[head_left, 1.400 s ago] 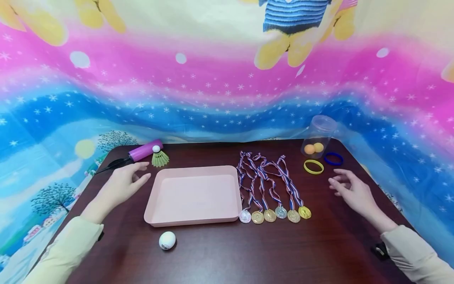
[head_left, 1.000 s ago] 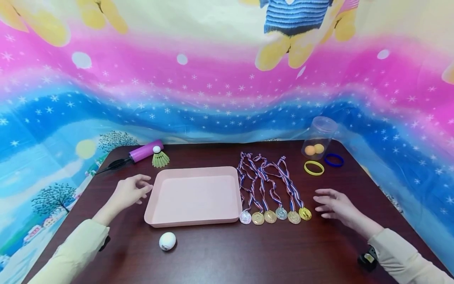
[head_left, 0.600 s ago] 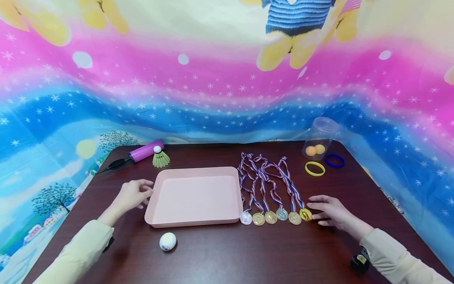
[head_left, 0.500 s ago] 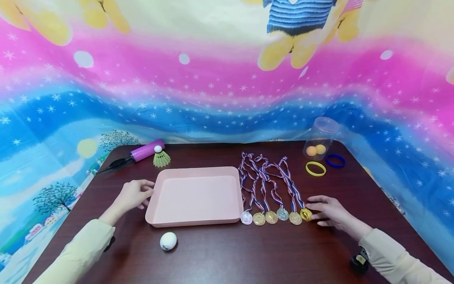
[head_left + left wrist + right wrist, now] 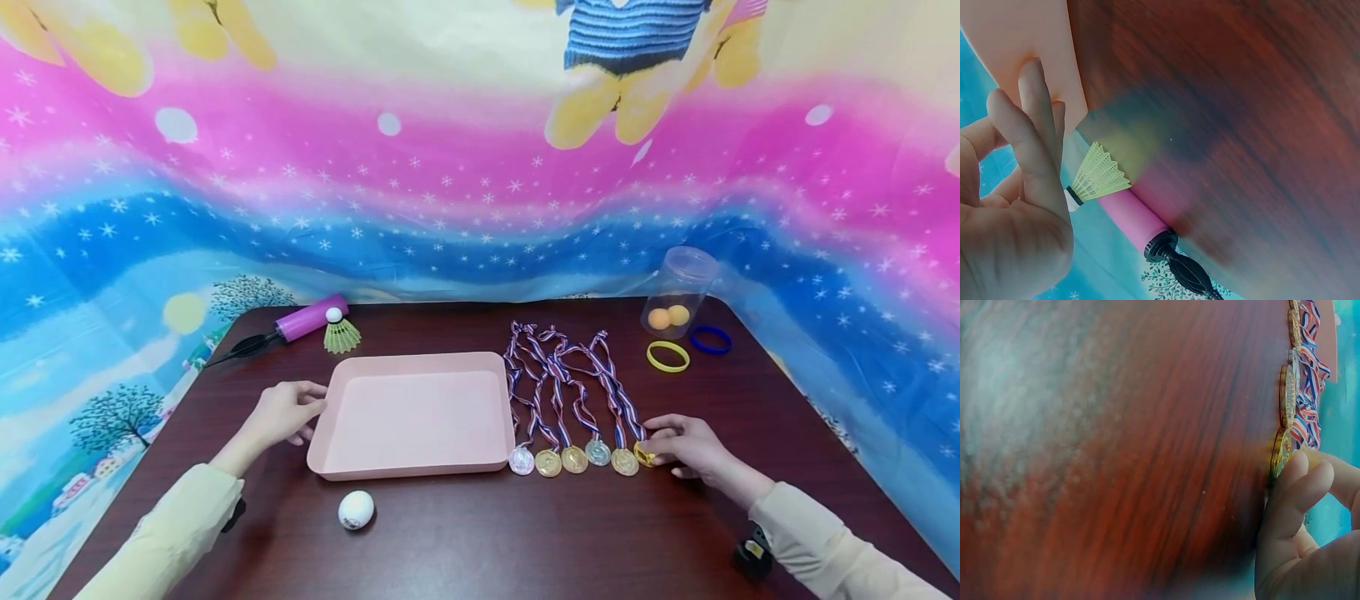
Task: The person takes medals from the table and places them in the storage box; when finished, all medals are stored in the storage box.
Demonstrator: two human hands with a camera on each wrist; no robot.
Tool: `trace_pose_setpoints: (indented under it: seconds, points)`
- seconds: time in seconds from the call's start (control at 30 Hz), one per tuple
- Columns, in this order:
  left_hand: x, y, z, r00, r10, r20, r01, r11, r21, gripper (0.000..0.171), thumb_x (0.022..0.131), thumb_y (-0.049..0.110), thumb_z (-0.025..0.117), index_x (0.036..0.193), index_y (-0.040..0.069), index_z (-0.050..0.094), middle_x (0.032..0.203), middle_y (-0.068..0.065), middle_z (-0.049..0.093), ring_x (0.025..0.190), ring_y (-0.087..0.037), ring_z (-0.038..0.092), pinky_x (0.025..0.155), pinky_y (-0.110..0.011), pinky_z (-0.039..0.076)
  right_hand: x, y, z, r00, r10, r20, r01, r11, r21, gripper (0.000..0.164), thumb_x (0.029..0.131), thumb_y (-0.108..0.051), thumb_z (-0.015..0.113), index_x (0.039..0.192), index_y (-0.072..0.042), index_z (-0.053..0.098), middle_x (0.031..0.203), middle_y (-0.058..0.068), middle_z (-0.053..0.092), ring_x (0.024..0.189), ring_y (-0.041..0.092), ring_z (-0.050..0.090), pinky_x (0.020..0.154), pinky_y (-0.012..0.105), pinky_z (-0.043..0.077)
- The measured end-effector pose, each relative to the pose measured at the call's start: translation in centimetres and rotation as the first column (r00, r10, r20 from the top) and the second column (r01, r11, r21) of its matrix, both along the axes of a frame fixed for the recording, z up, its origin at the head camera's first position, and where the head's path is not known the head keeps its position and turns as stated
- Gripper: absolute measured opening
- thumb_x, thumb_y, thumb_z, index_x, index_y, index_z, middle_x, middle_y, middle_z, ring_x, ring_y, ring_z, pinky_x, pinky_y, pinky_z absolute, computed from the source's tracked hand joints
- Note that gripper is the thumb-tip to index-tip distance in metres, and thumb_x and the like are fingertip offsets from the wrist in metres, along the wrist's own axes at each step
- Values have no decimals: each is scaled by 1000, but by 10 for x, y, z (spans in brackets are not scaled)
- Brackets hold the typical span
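My left hand [image 5: 281, 412] is at the left side of the pink tray [image 5: 420, 421]; in the left wrist view its fairly straight fingers [image 5: 1038, 125] meet the tray's outer wall. On the right, my right hand [image 5: 690, 446] pinches the bright gold medal [image 5: 643, 454] at the end of a row of medals. The fingertips hide part of that medal, and the right wrist view shows them at the edge of the gold medal [image 5: 1281, 452]. Silver and gold medals lie beside it, their striped ribbons [image 5: 555, 375] stretched toward the back.
A white ball [image 5: 356, 509] lies in front of the tray. Behind its left side are a yellow-green shuttlecock [image 5: 342, 336] and a purple hand pump [image 5: 303, 321]. At the back right stand a clear jar [image 5: 686, 279] with two orange balls, a yellow wristband [image 5: 667, 357] and a blue wristband [image 5: 709, 340].
The right hand has come left and down to the end gold medal, and its fingers have closed on it. The left hand has moved down to the tray's left side.
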State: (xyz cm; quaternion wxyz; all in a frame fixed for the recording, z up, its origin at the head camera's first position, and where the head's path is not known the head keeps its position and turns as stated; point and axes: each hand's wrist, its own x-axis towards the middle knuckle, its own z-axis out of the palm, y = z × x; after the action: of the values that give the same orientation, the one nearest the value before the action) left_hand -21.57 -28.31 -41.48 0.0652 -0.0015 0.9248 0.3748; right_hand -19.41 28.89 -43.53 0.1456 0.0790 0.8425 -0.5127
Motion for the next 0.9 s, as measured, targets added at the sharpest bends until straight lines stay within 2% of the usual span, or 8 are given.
trace_pose_setpoints:
  seconds: [0.13, 0.3, 0.43, 0.6, 0.77, 0.9]
  points:
    - [0, 0, -1, 1000, 5, 4, -5, 1000, -6, 40, 93, 16, 57, 125, -7, 55, 101, -25, 69, 53, -18, 66, 48, -32, 56, 0, -1, -1, 1000, 10, -28, -9, 999, 44, 56, 77, -20, 78, 122, 4, 55, 81, -4, 62, 63, 11, 62, 45, 25, 46]
    - [0, 0, -1, 1000, 3, 6, -3, 1000, -2, 40, 93, 15, 57, 126, -7, 54, 102, -26, 69, 54, -18, 67, 48, -32, 56, -2, -2, -5, 998, 16, -60, -11, 996, 88, 54, 73, -16, 81, 117, 4, 58, 81, -1, 57, 60, 13, 62, 40, 24, 38]
    - [0, 0, 0, 1000, -1, 6, 1, 1000, 4, 40, 93, 15, 56, 126, -7, 54, 102, -26, 68, 53, -18, 66, 48, -33, 56, -2, -2, -6, 997, 12, -82, -3, 994, 106, 49, 72, -14, 81, 113, 3, 60, 78, -2, 58, 56, 13, 57, 38, 23, 34]
    - [0, -1, 0, 1000, 0, 7, 0, 1000, 11, 40, 93, 15, 56, 126, -7, 54, 102, -26, 68, 54, -18, 67, 48, -33, 56, -2, -4, -5, 993, 19, -115, -2, 989, 150, 43, 72, -12, 81, 107, 4, 63, 74, -2, 60, 53, 12, 47, 39, 23, 34]
    - [0, -1, -1, 1000, -3, 9, 3, 1000, 12, 40, 93, 15, 56, 127, -7, 53, 102, -27, 68, 54, -18, 67, 48, -33, 56, -2, -5, -4, 990, 39, -139, -15, 986, 165, 40, 72, -8, 81, 103, 9, 63, 77, 3, 62, 60, 11, 51, 49, 23, 43]
    - [1, -1, -1, 1000, -5, 5, 5, 1000, 10, 40, 93, 14, 56, 127, -8, 53, 102, -27, 68, 53, -18, 67, 47, -33, 56, -2, -5, -2, 993, 52, -102, -35, 986, 163, 35, 73, -10, 79, 99, 8, 63, 71, -2, 56, 54, 9, 44, 44, 22, 37]
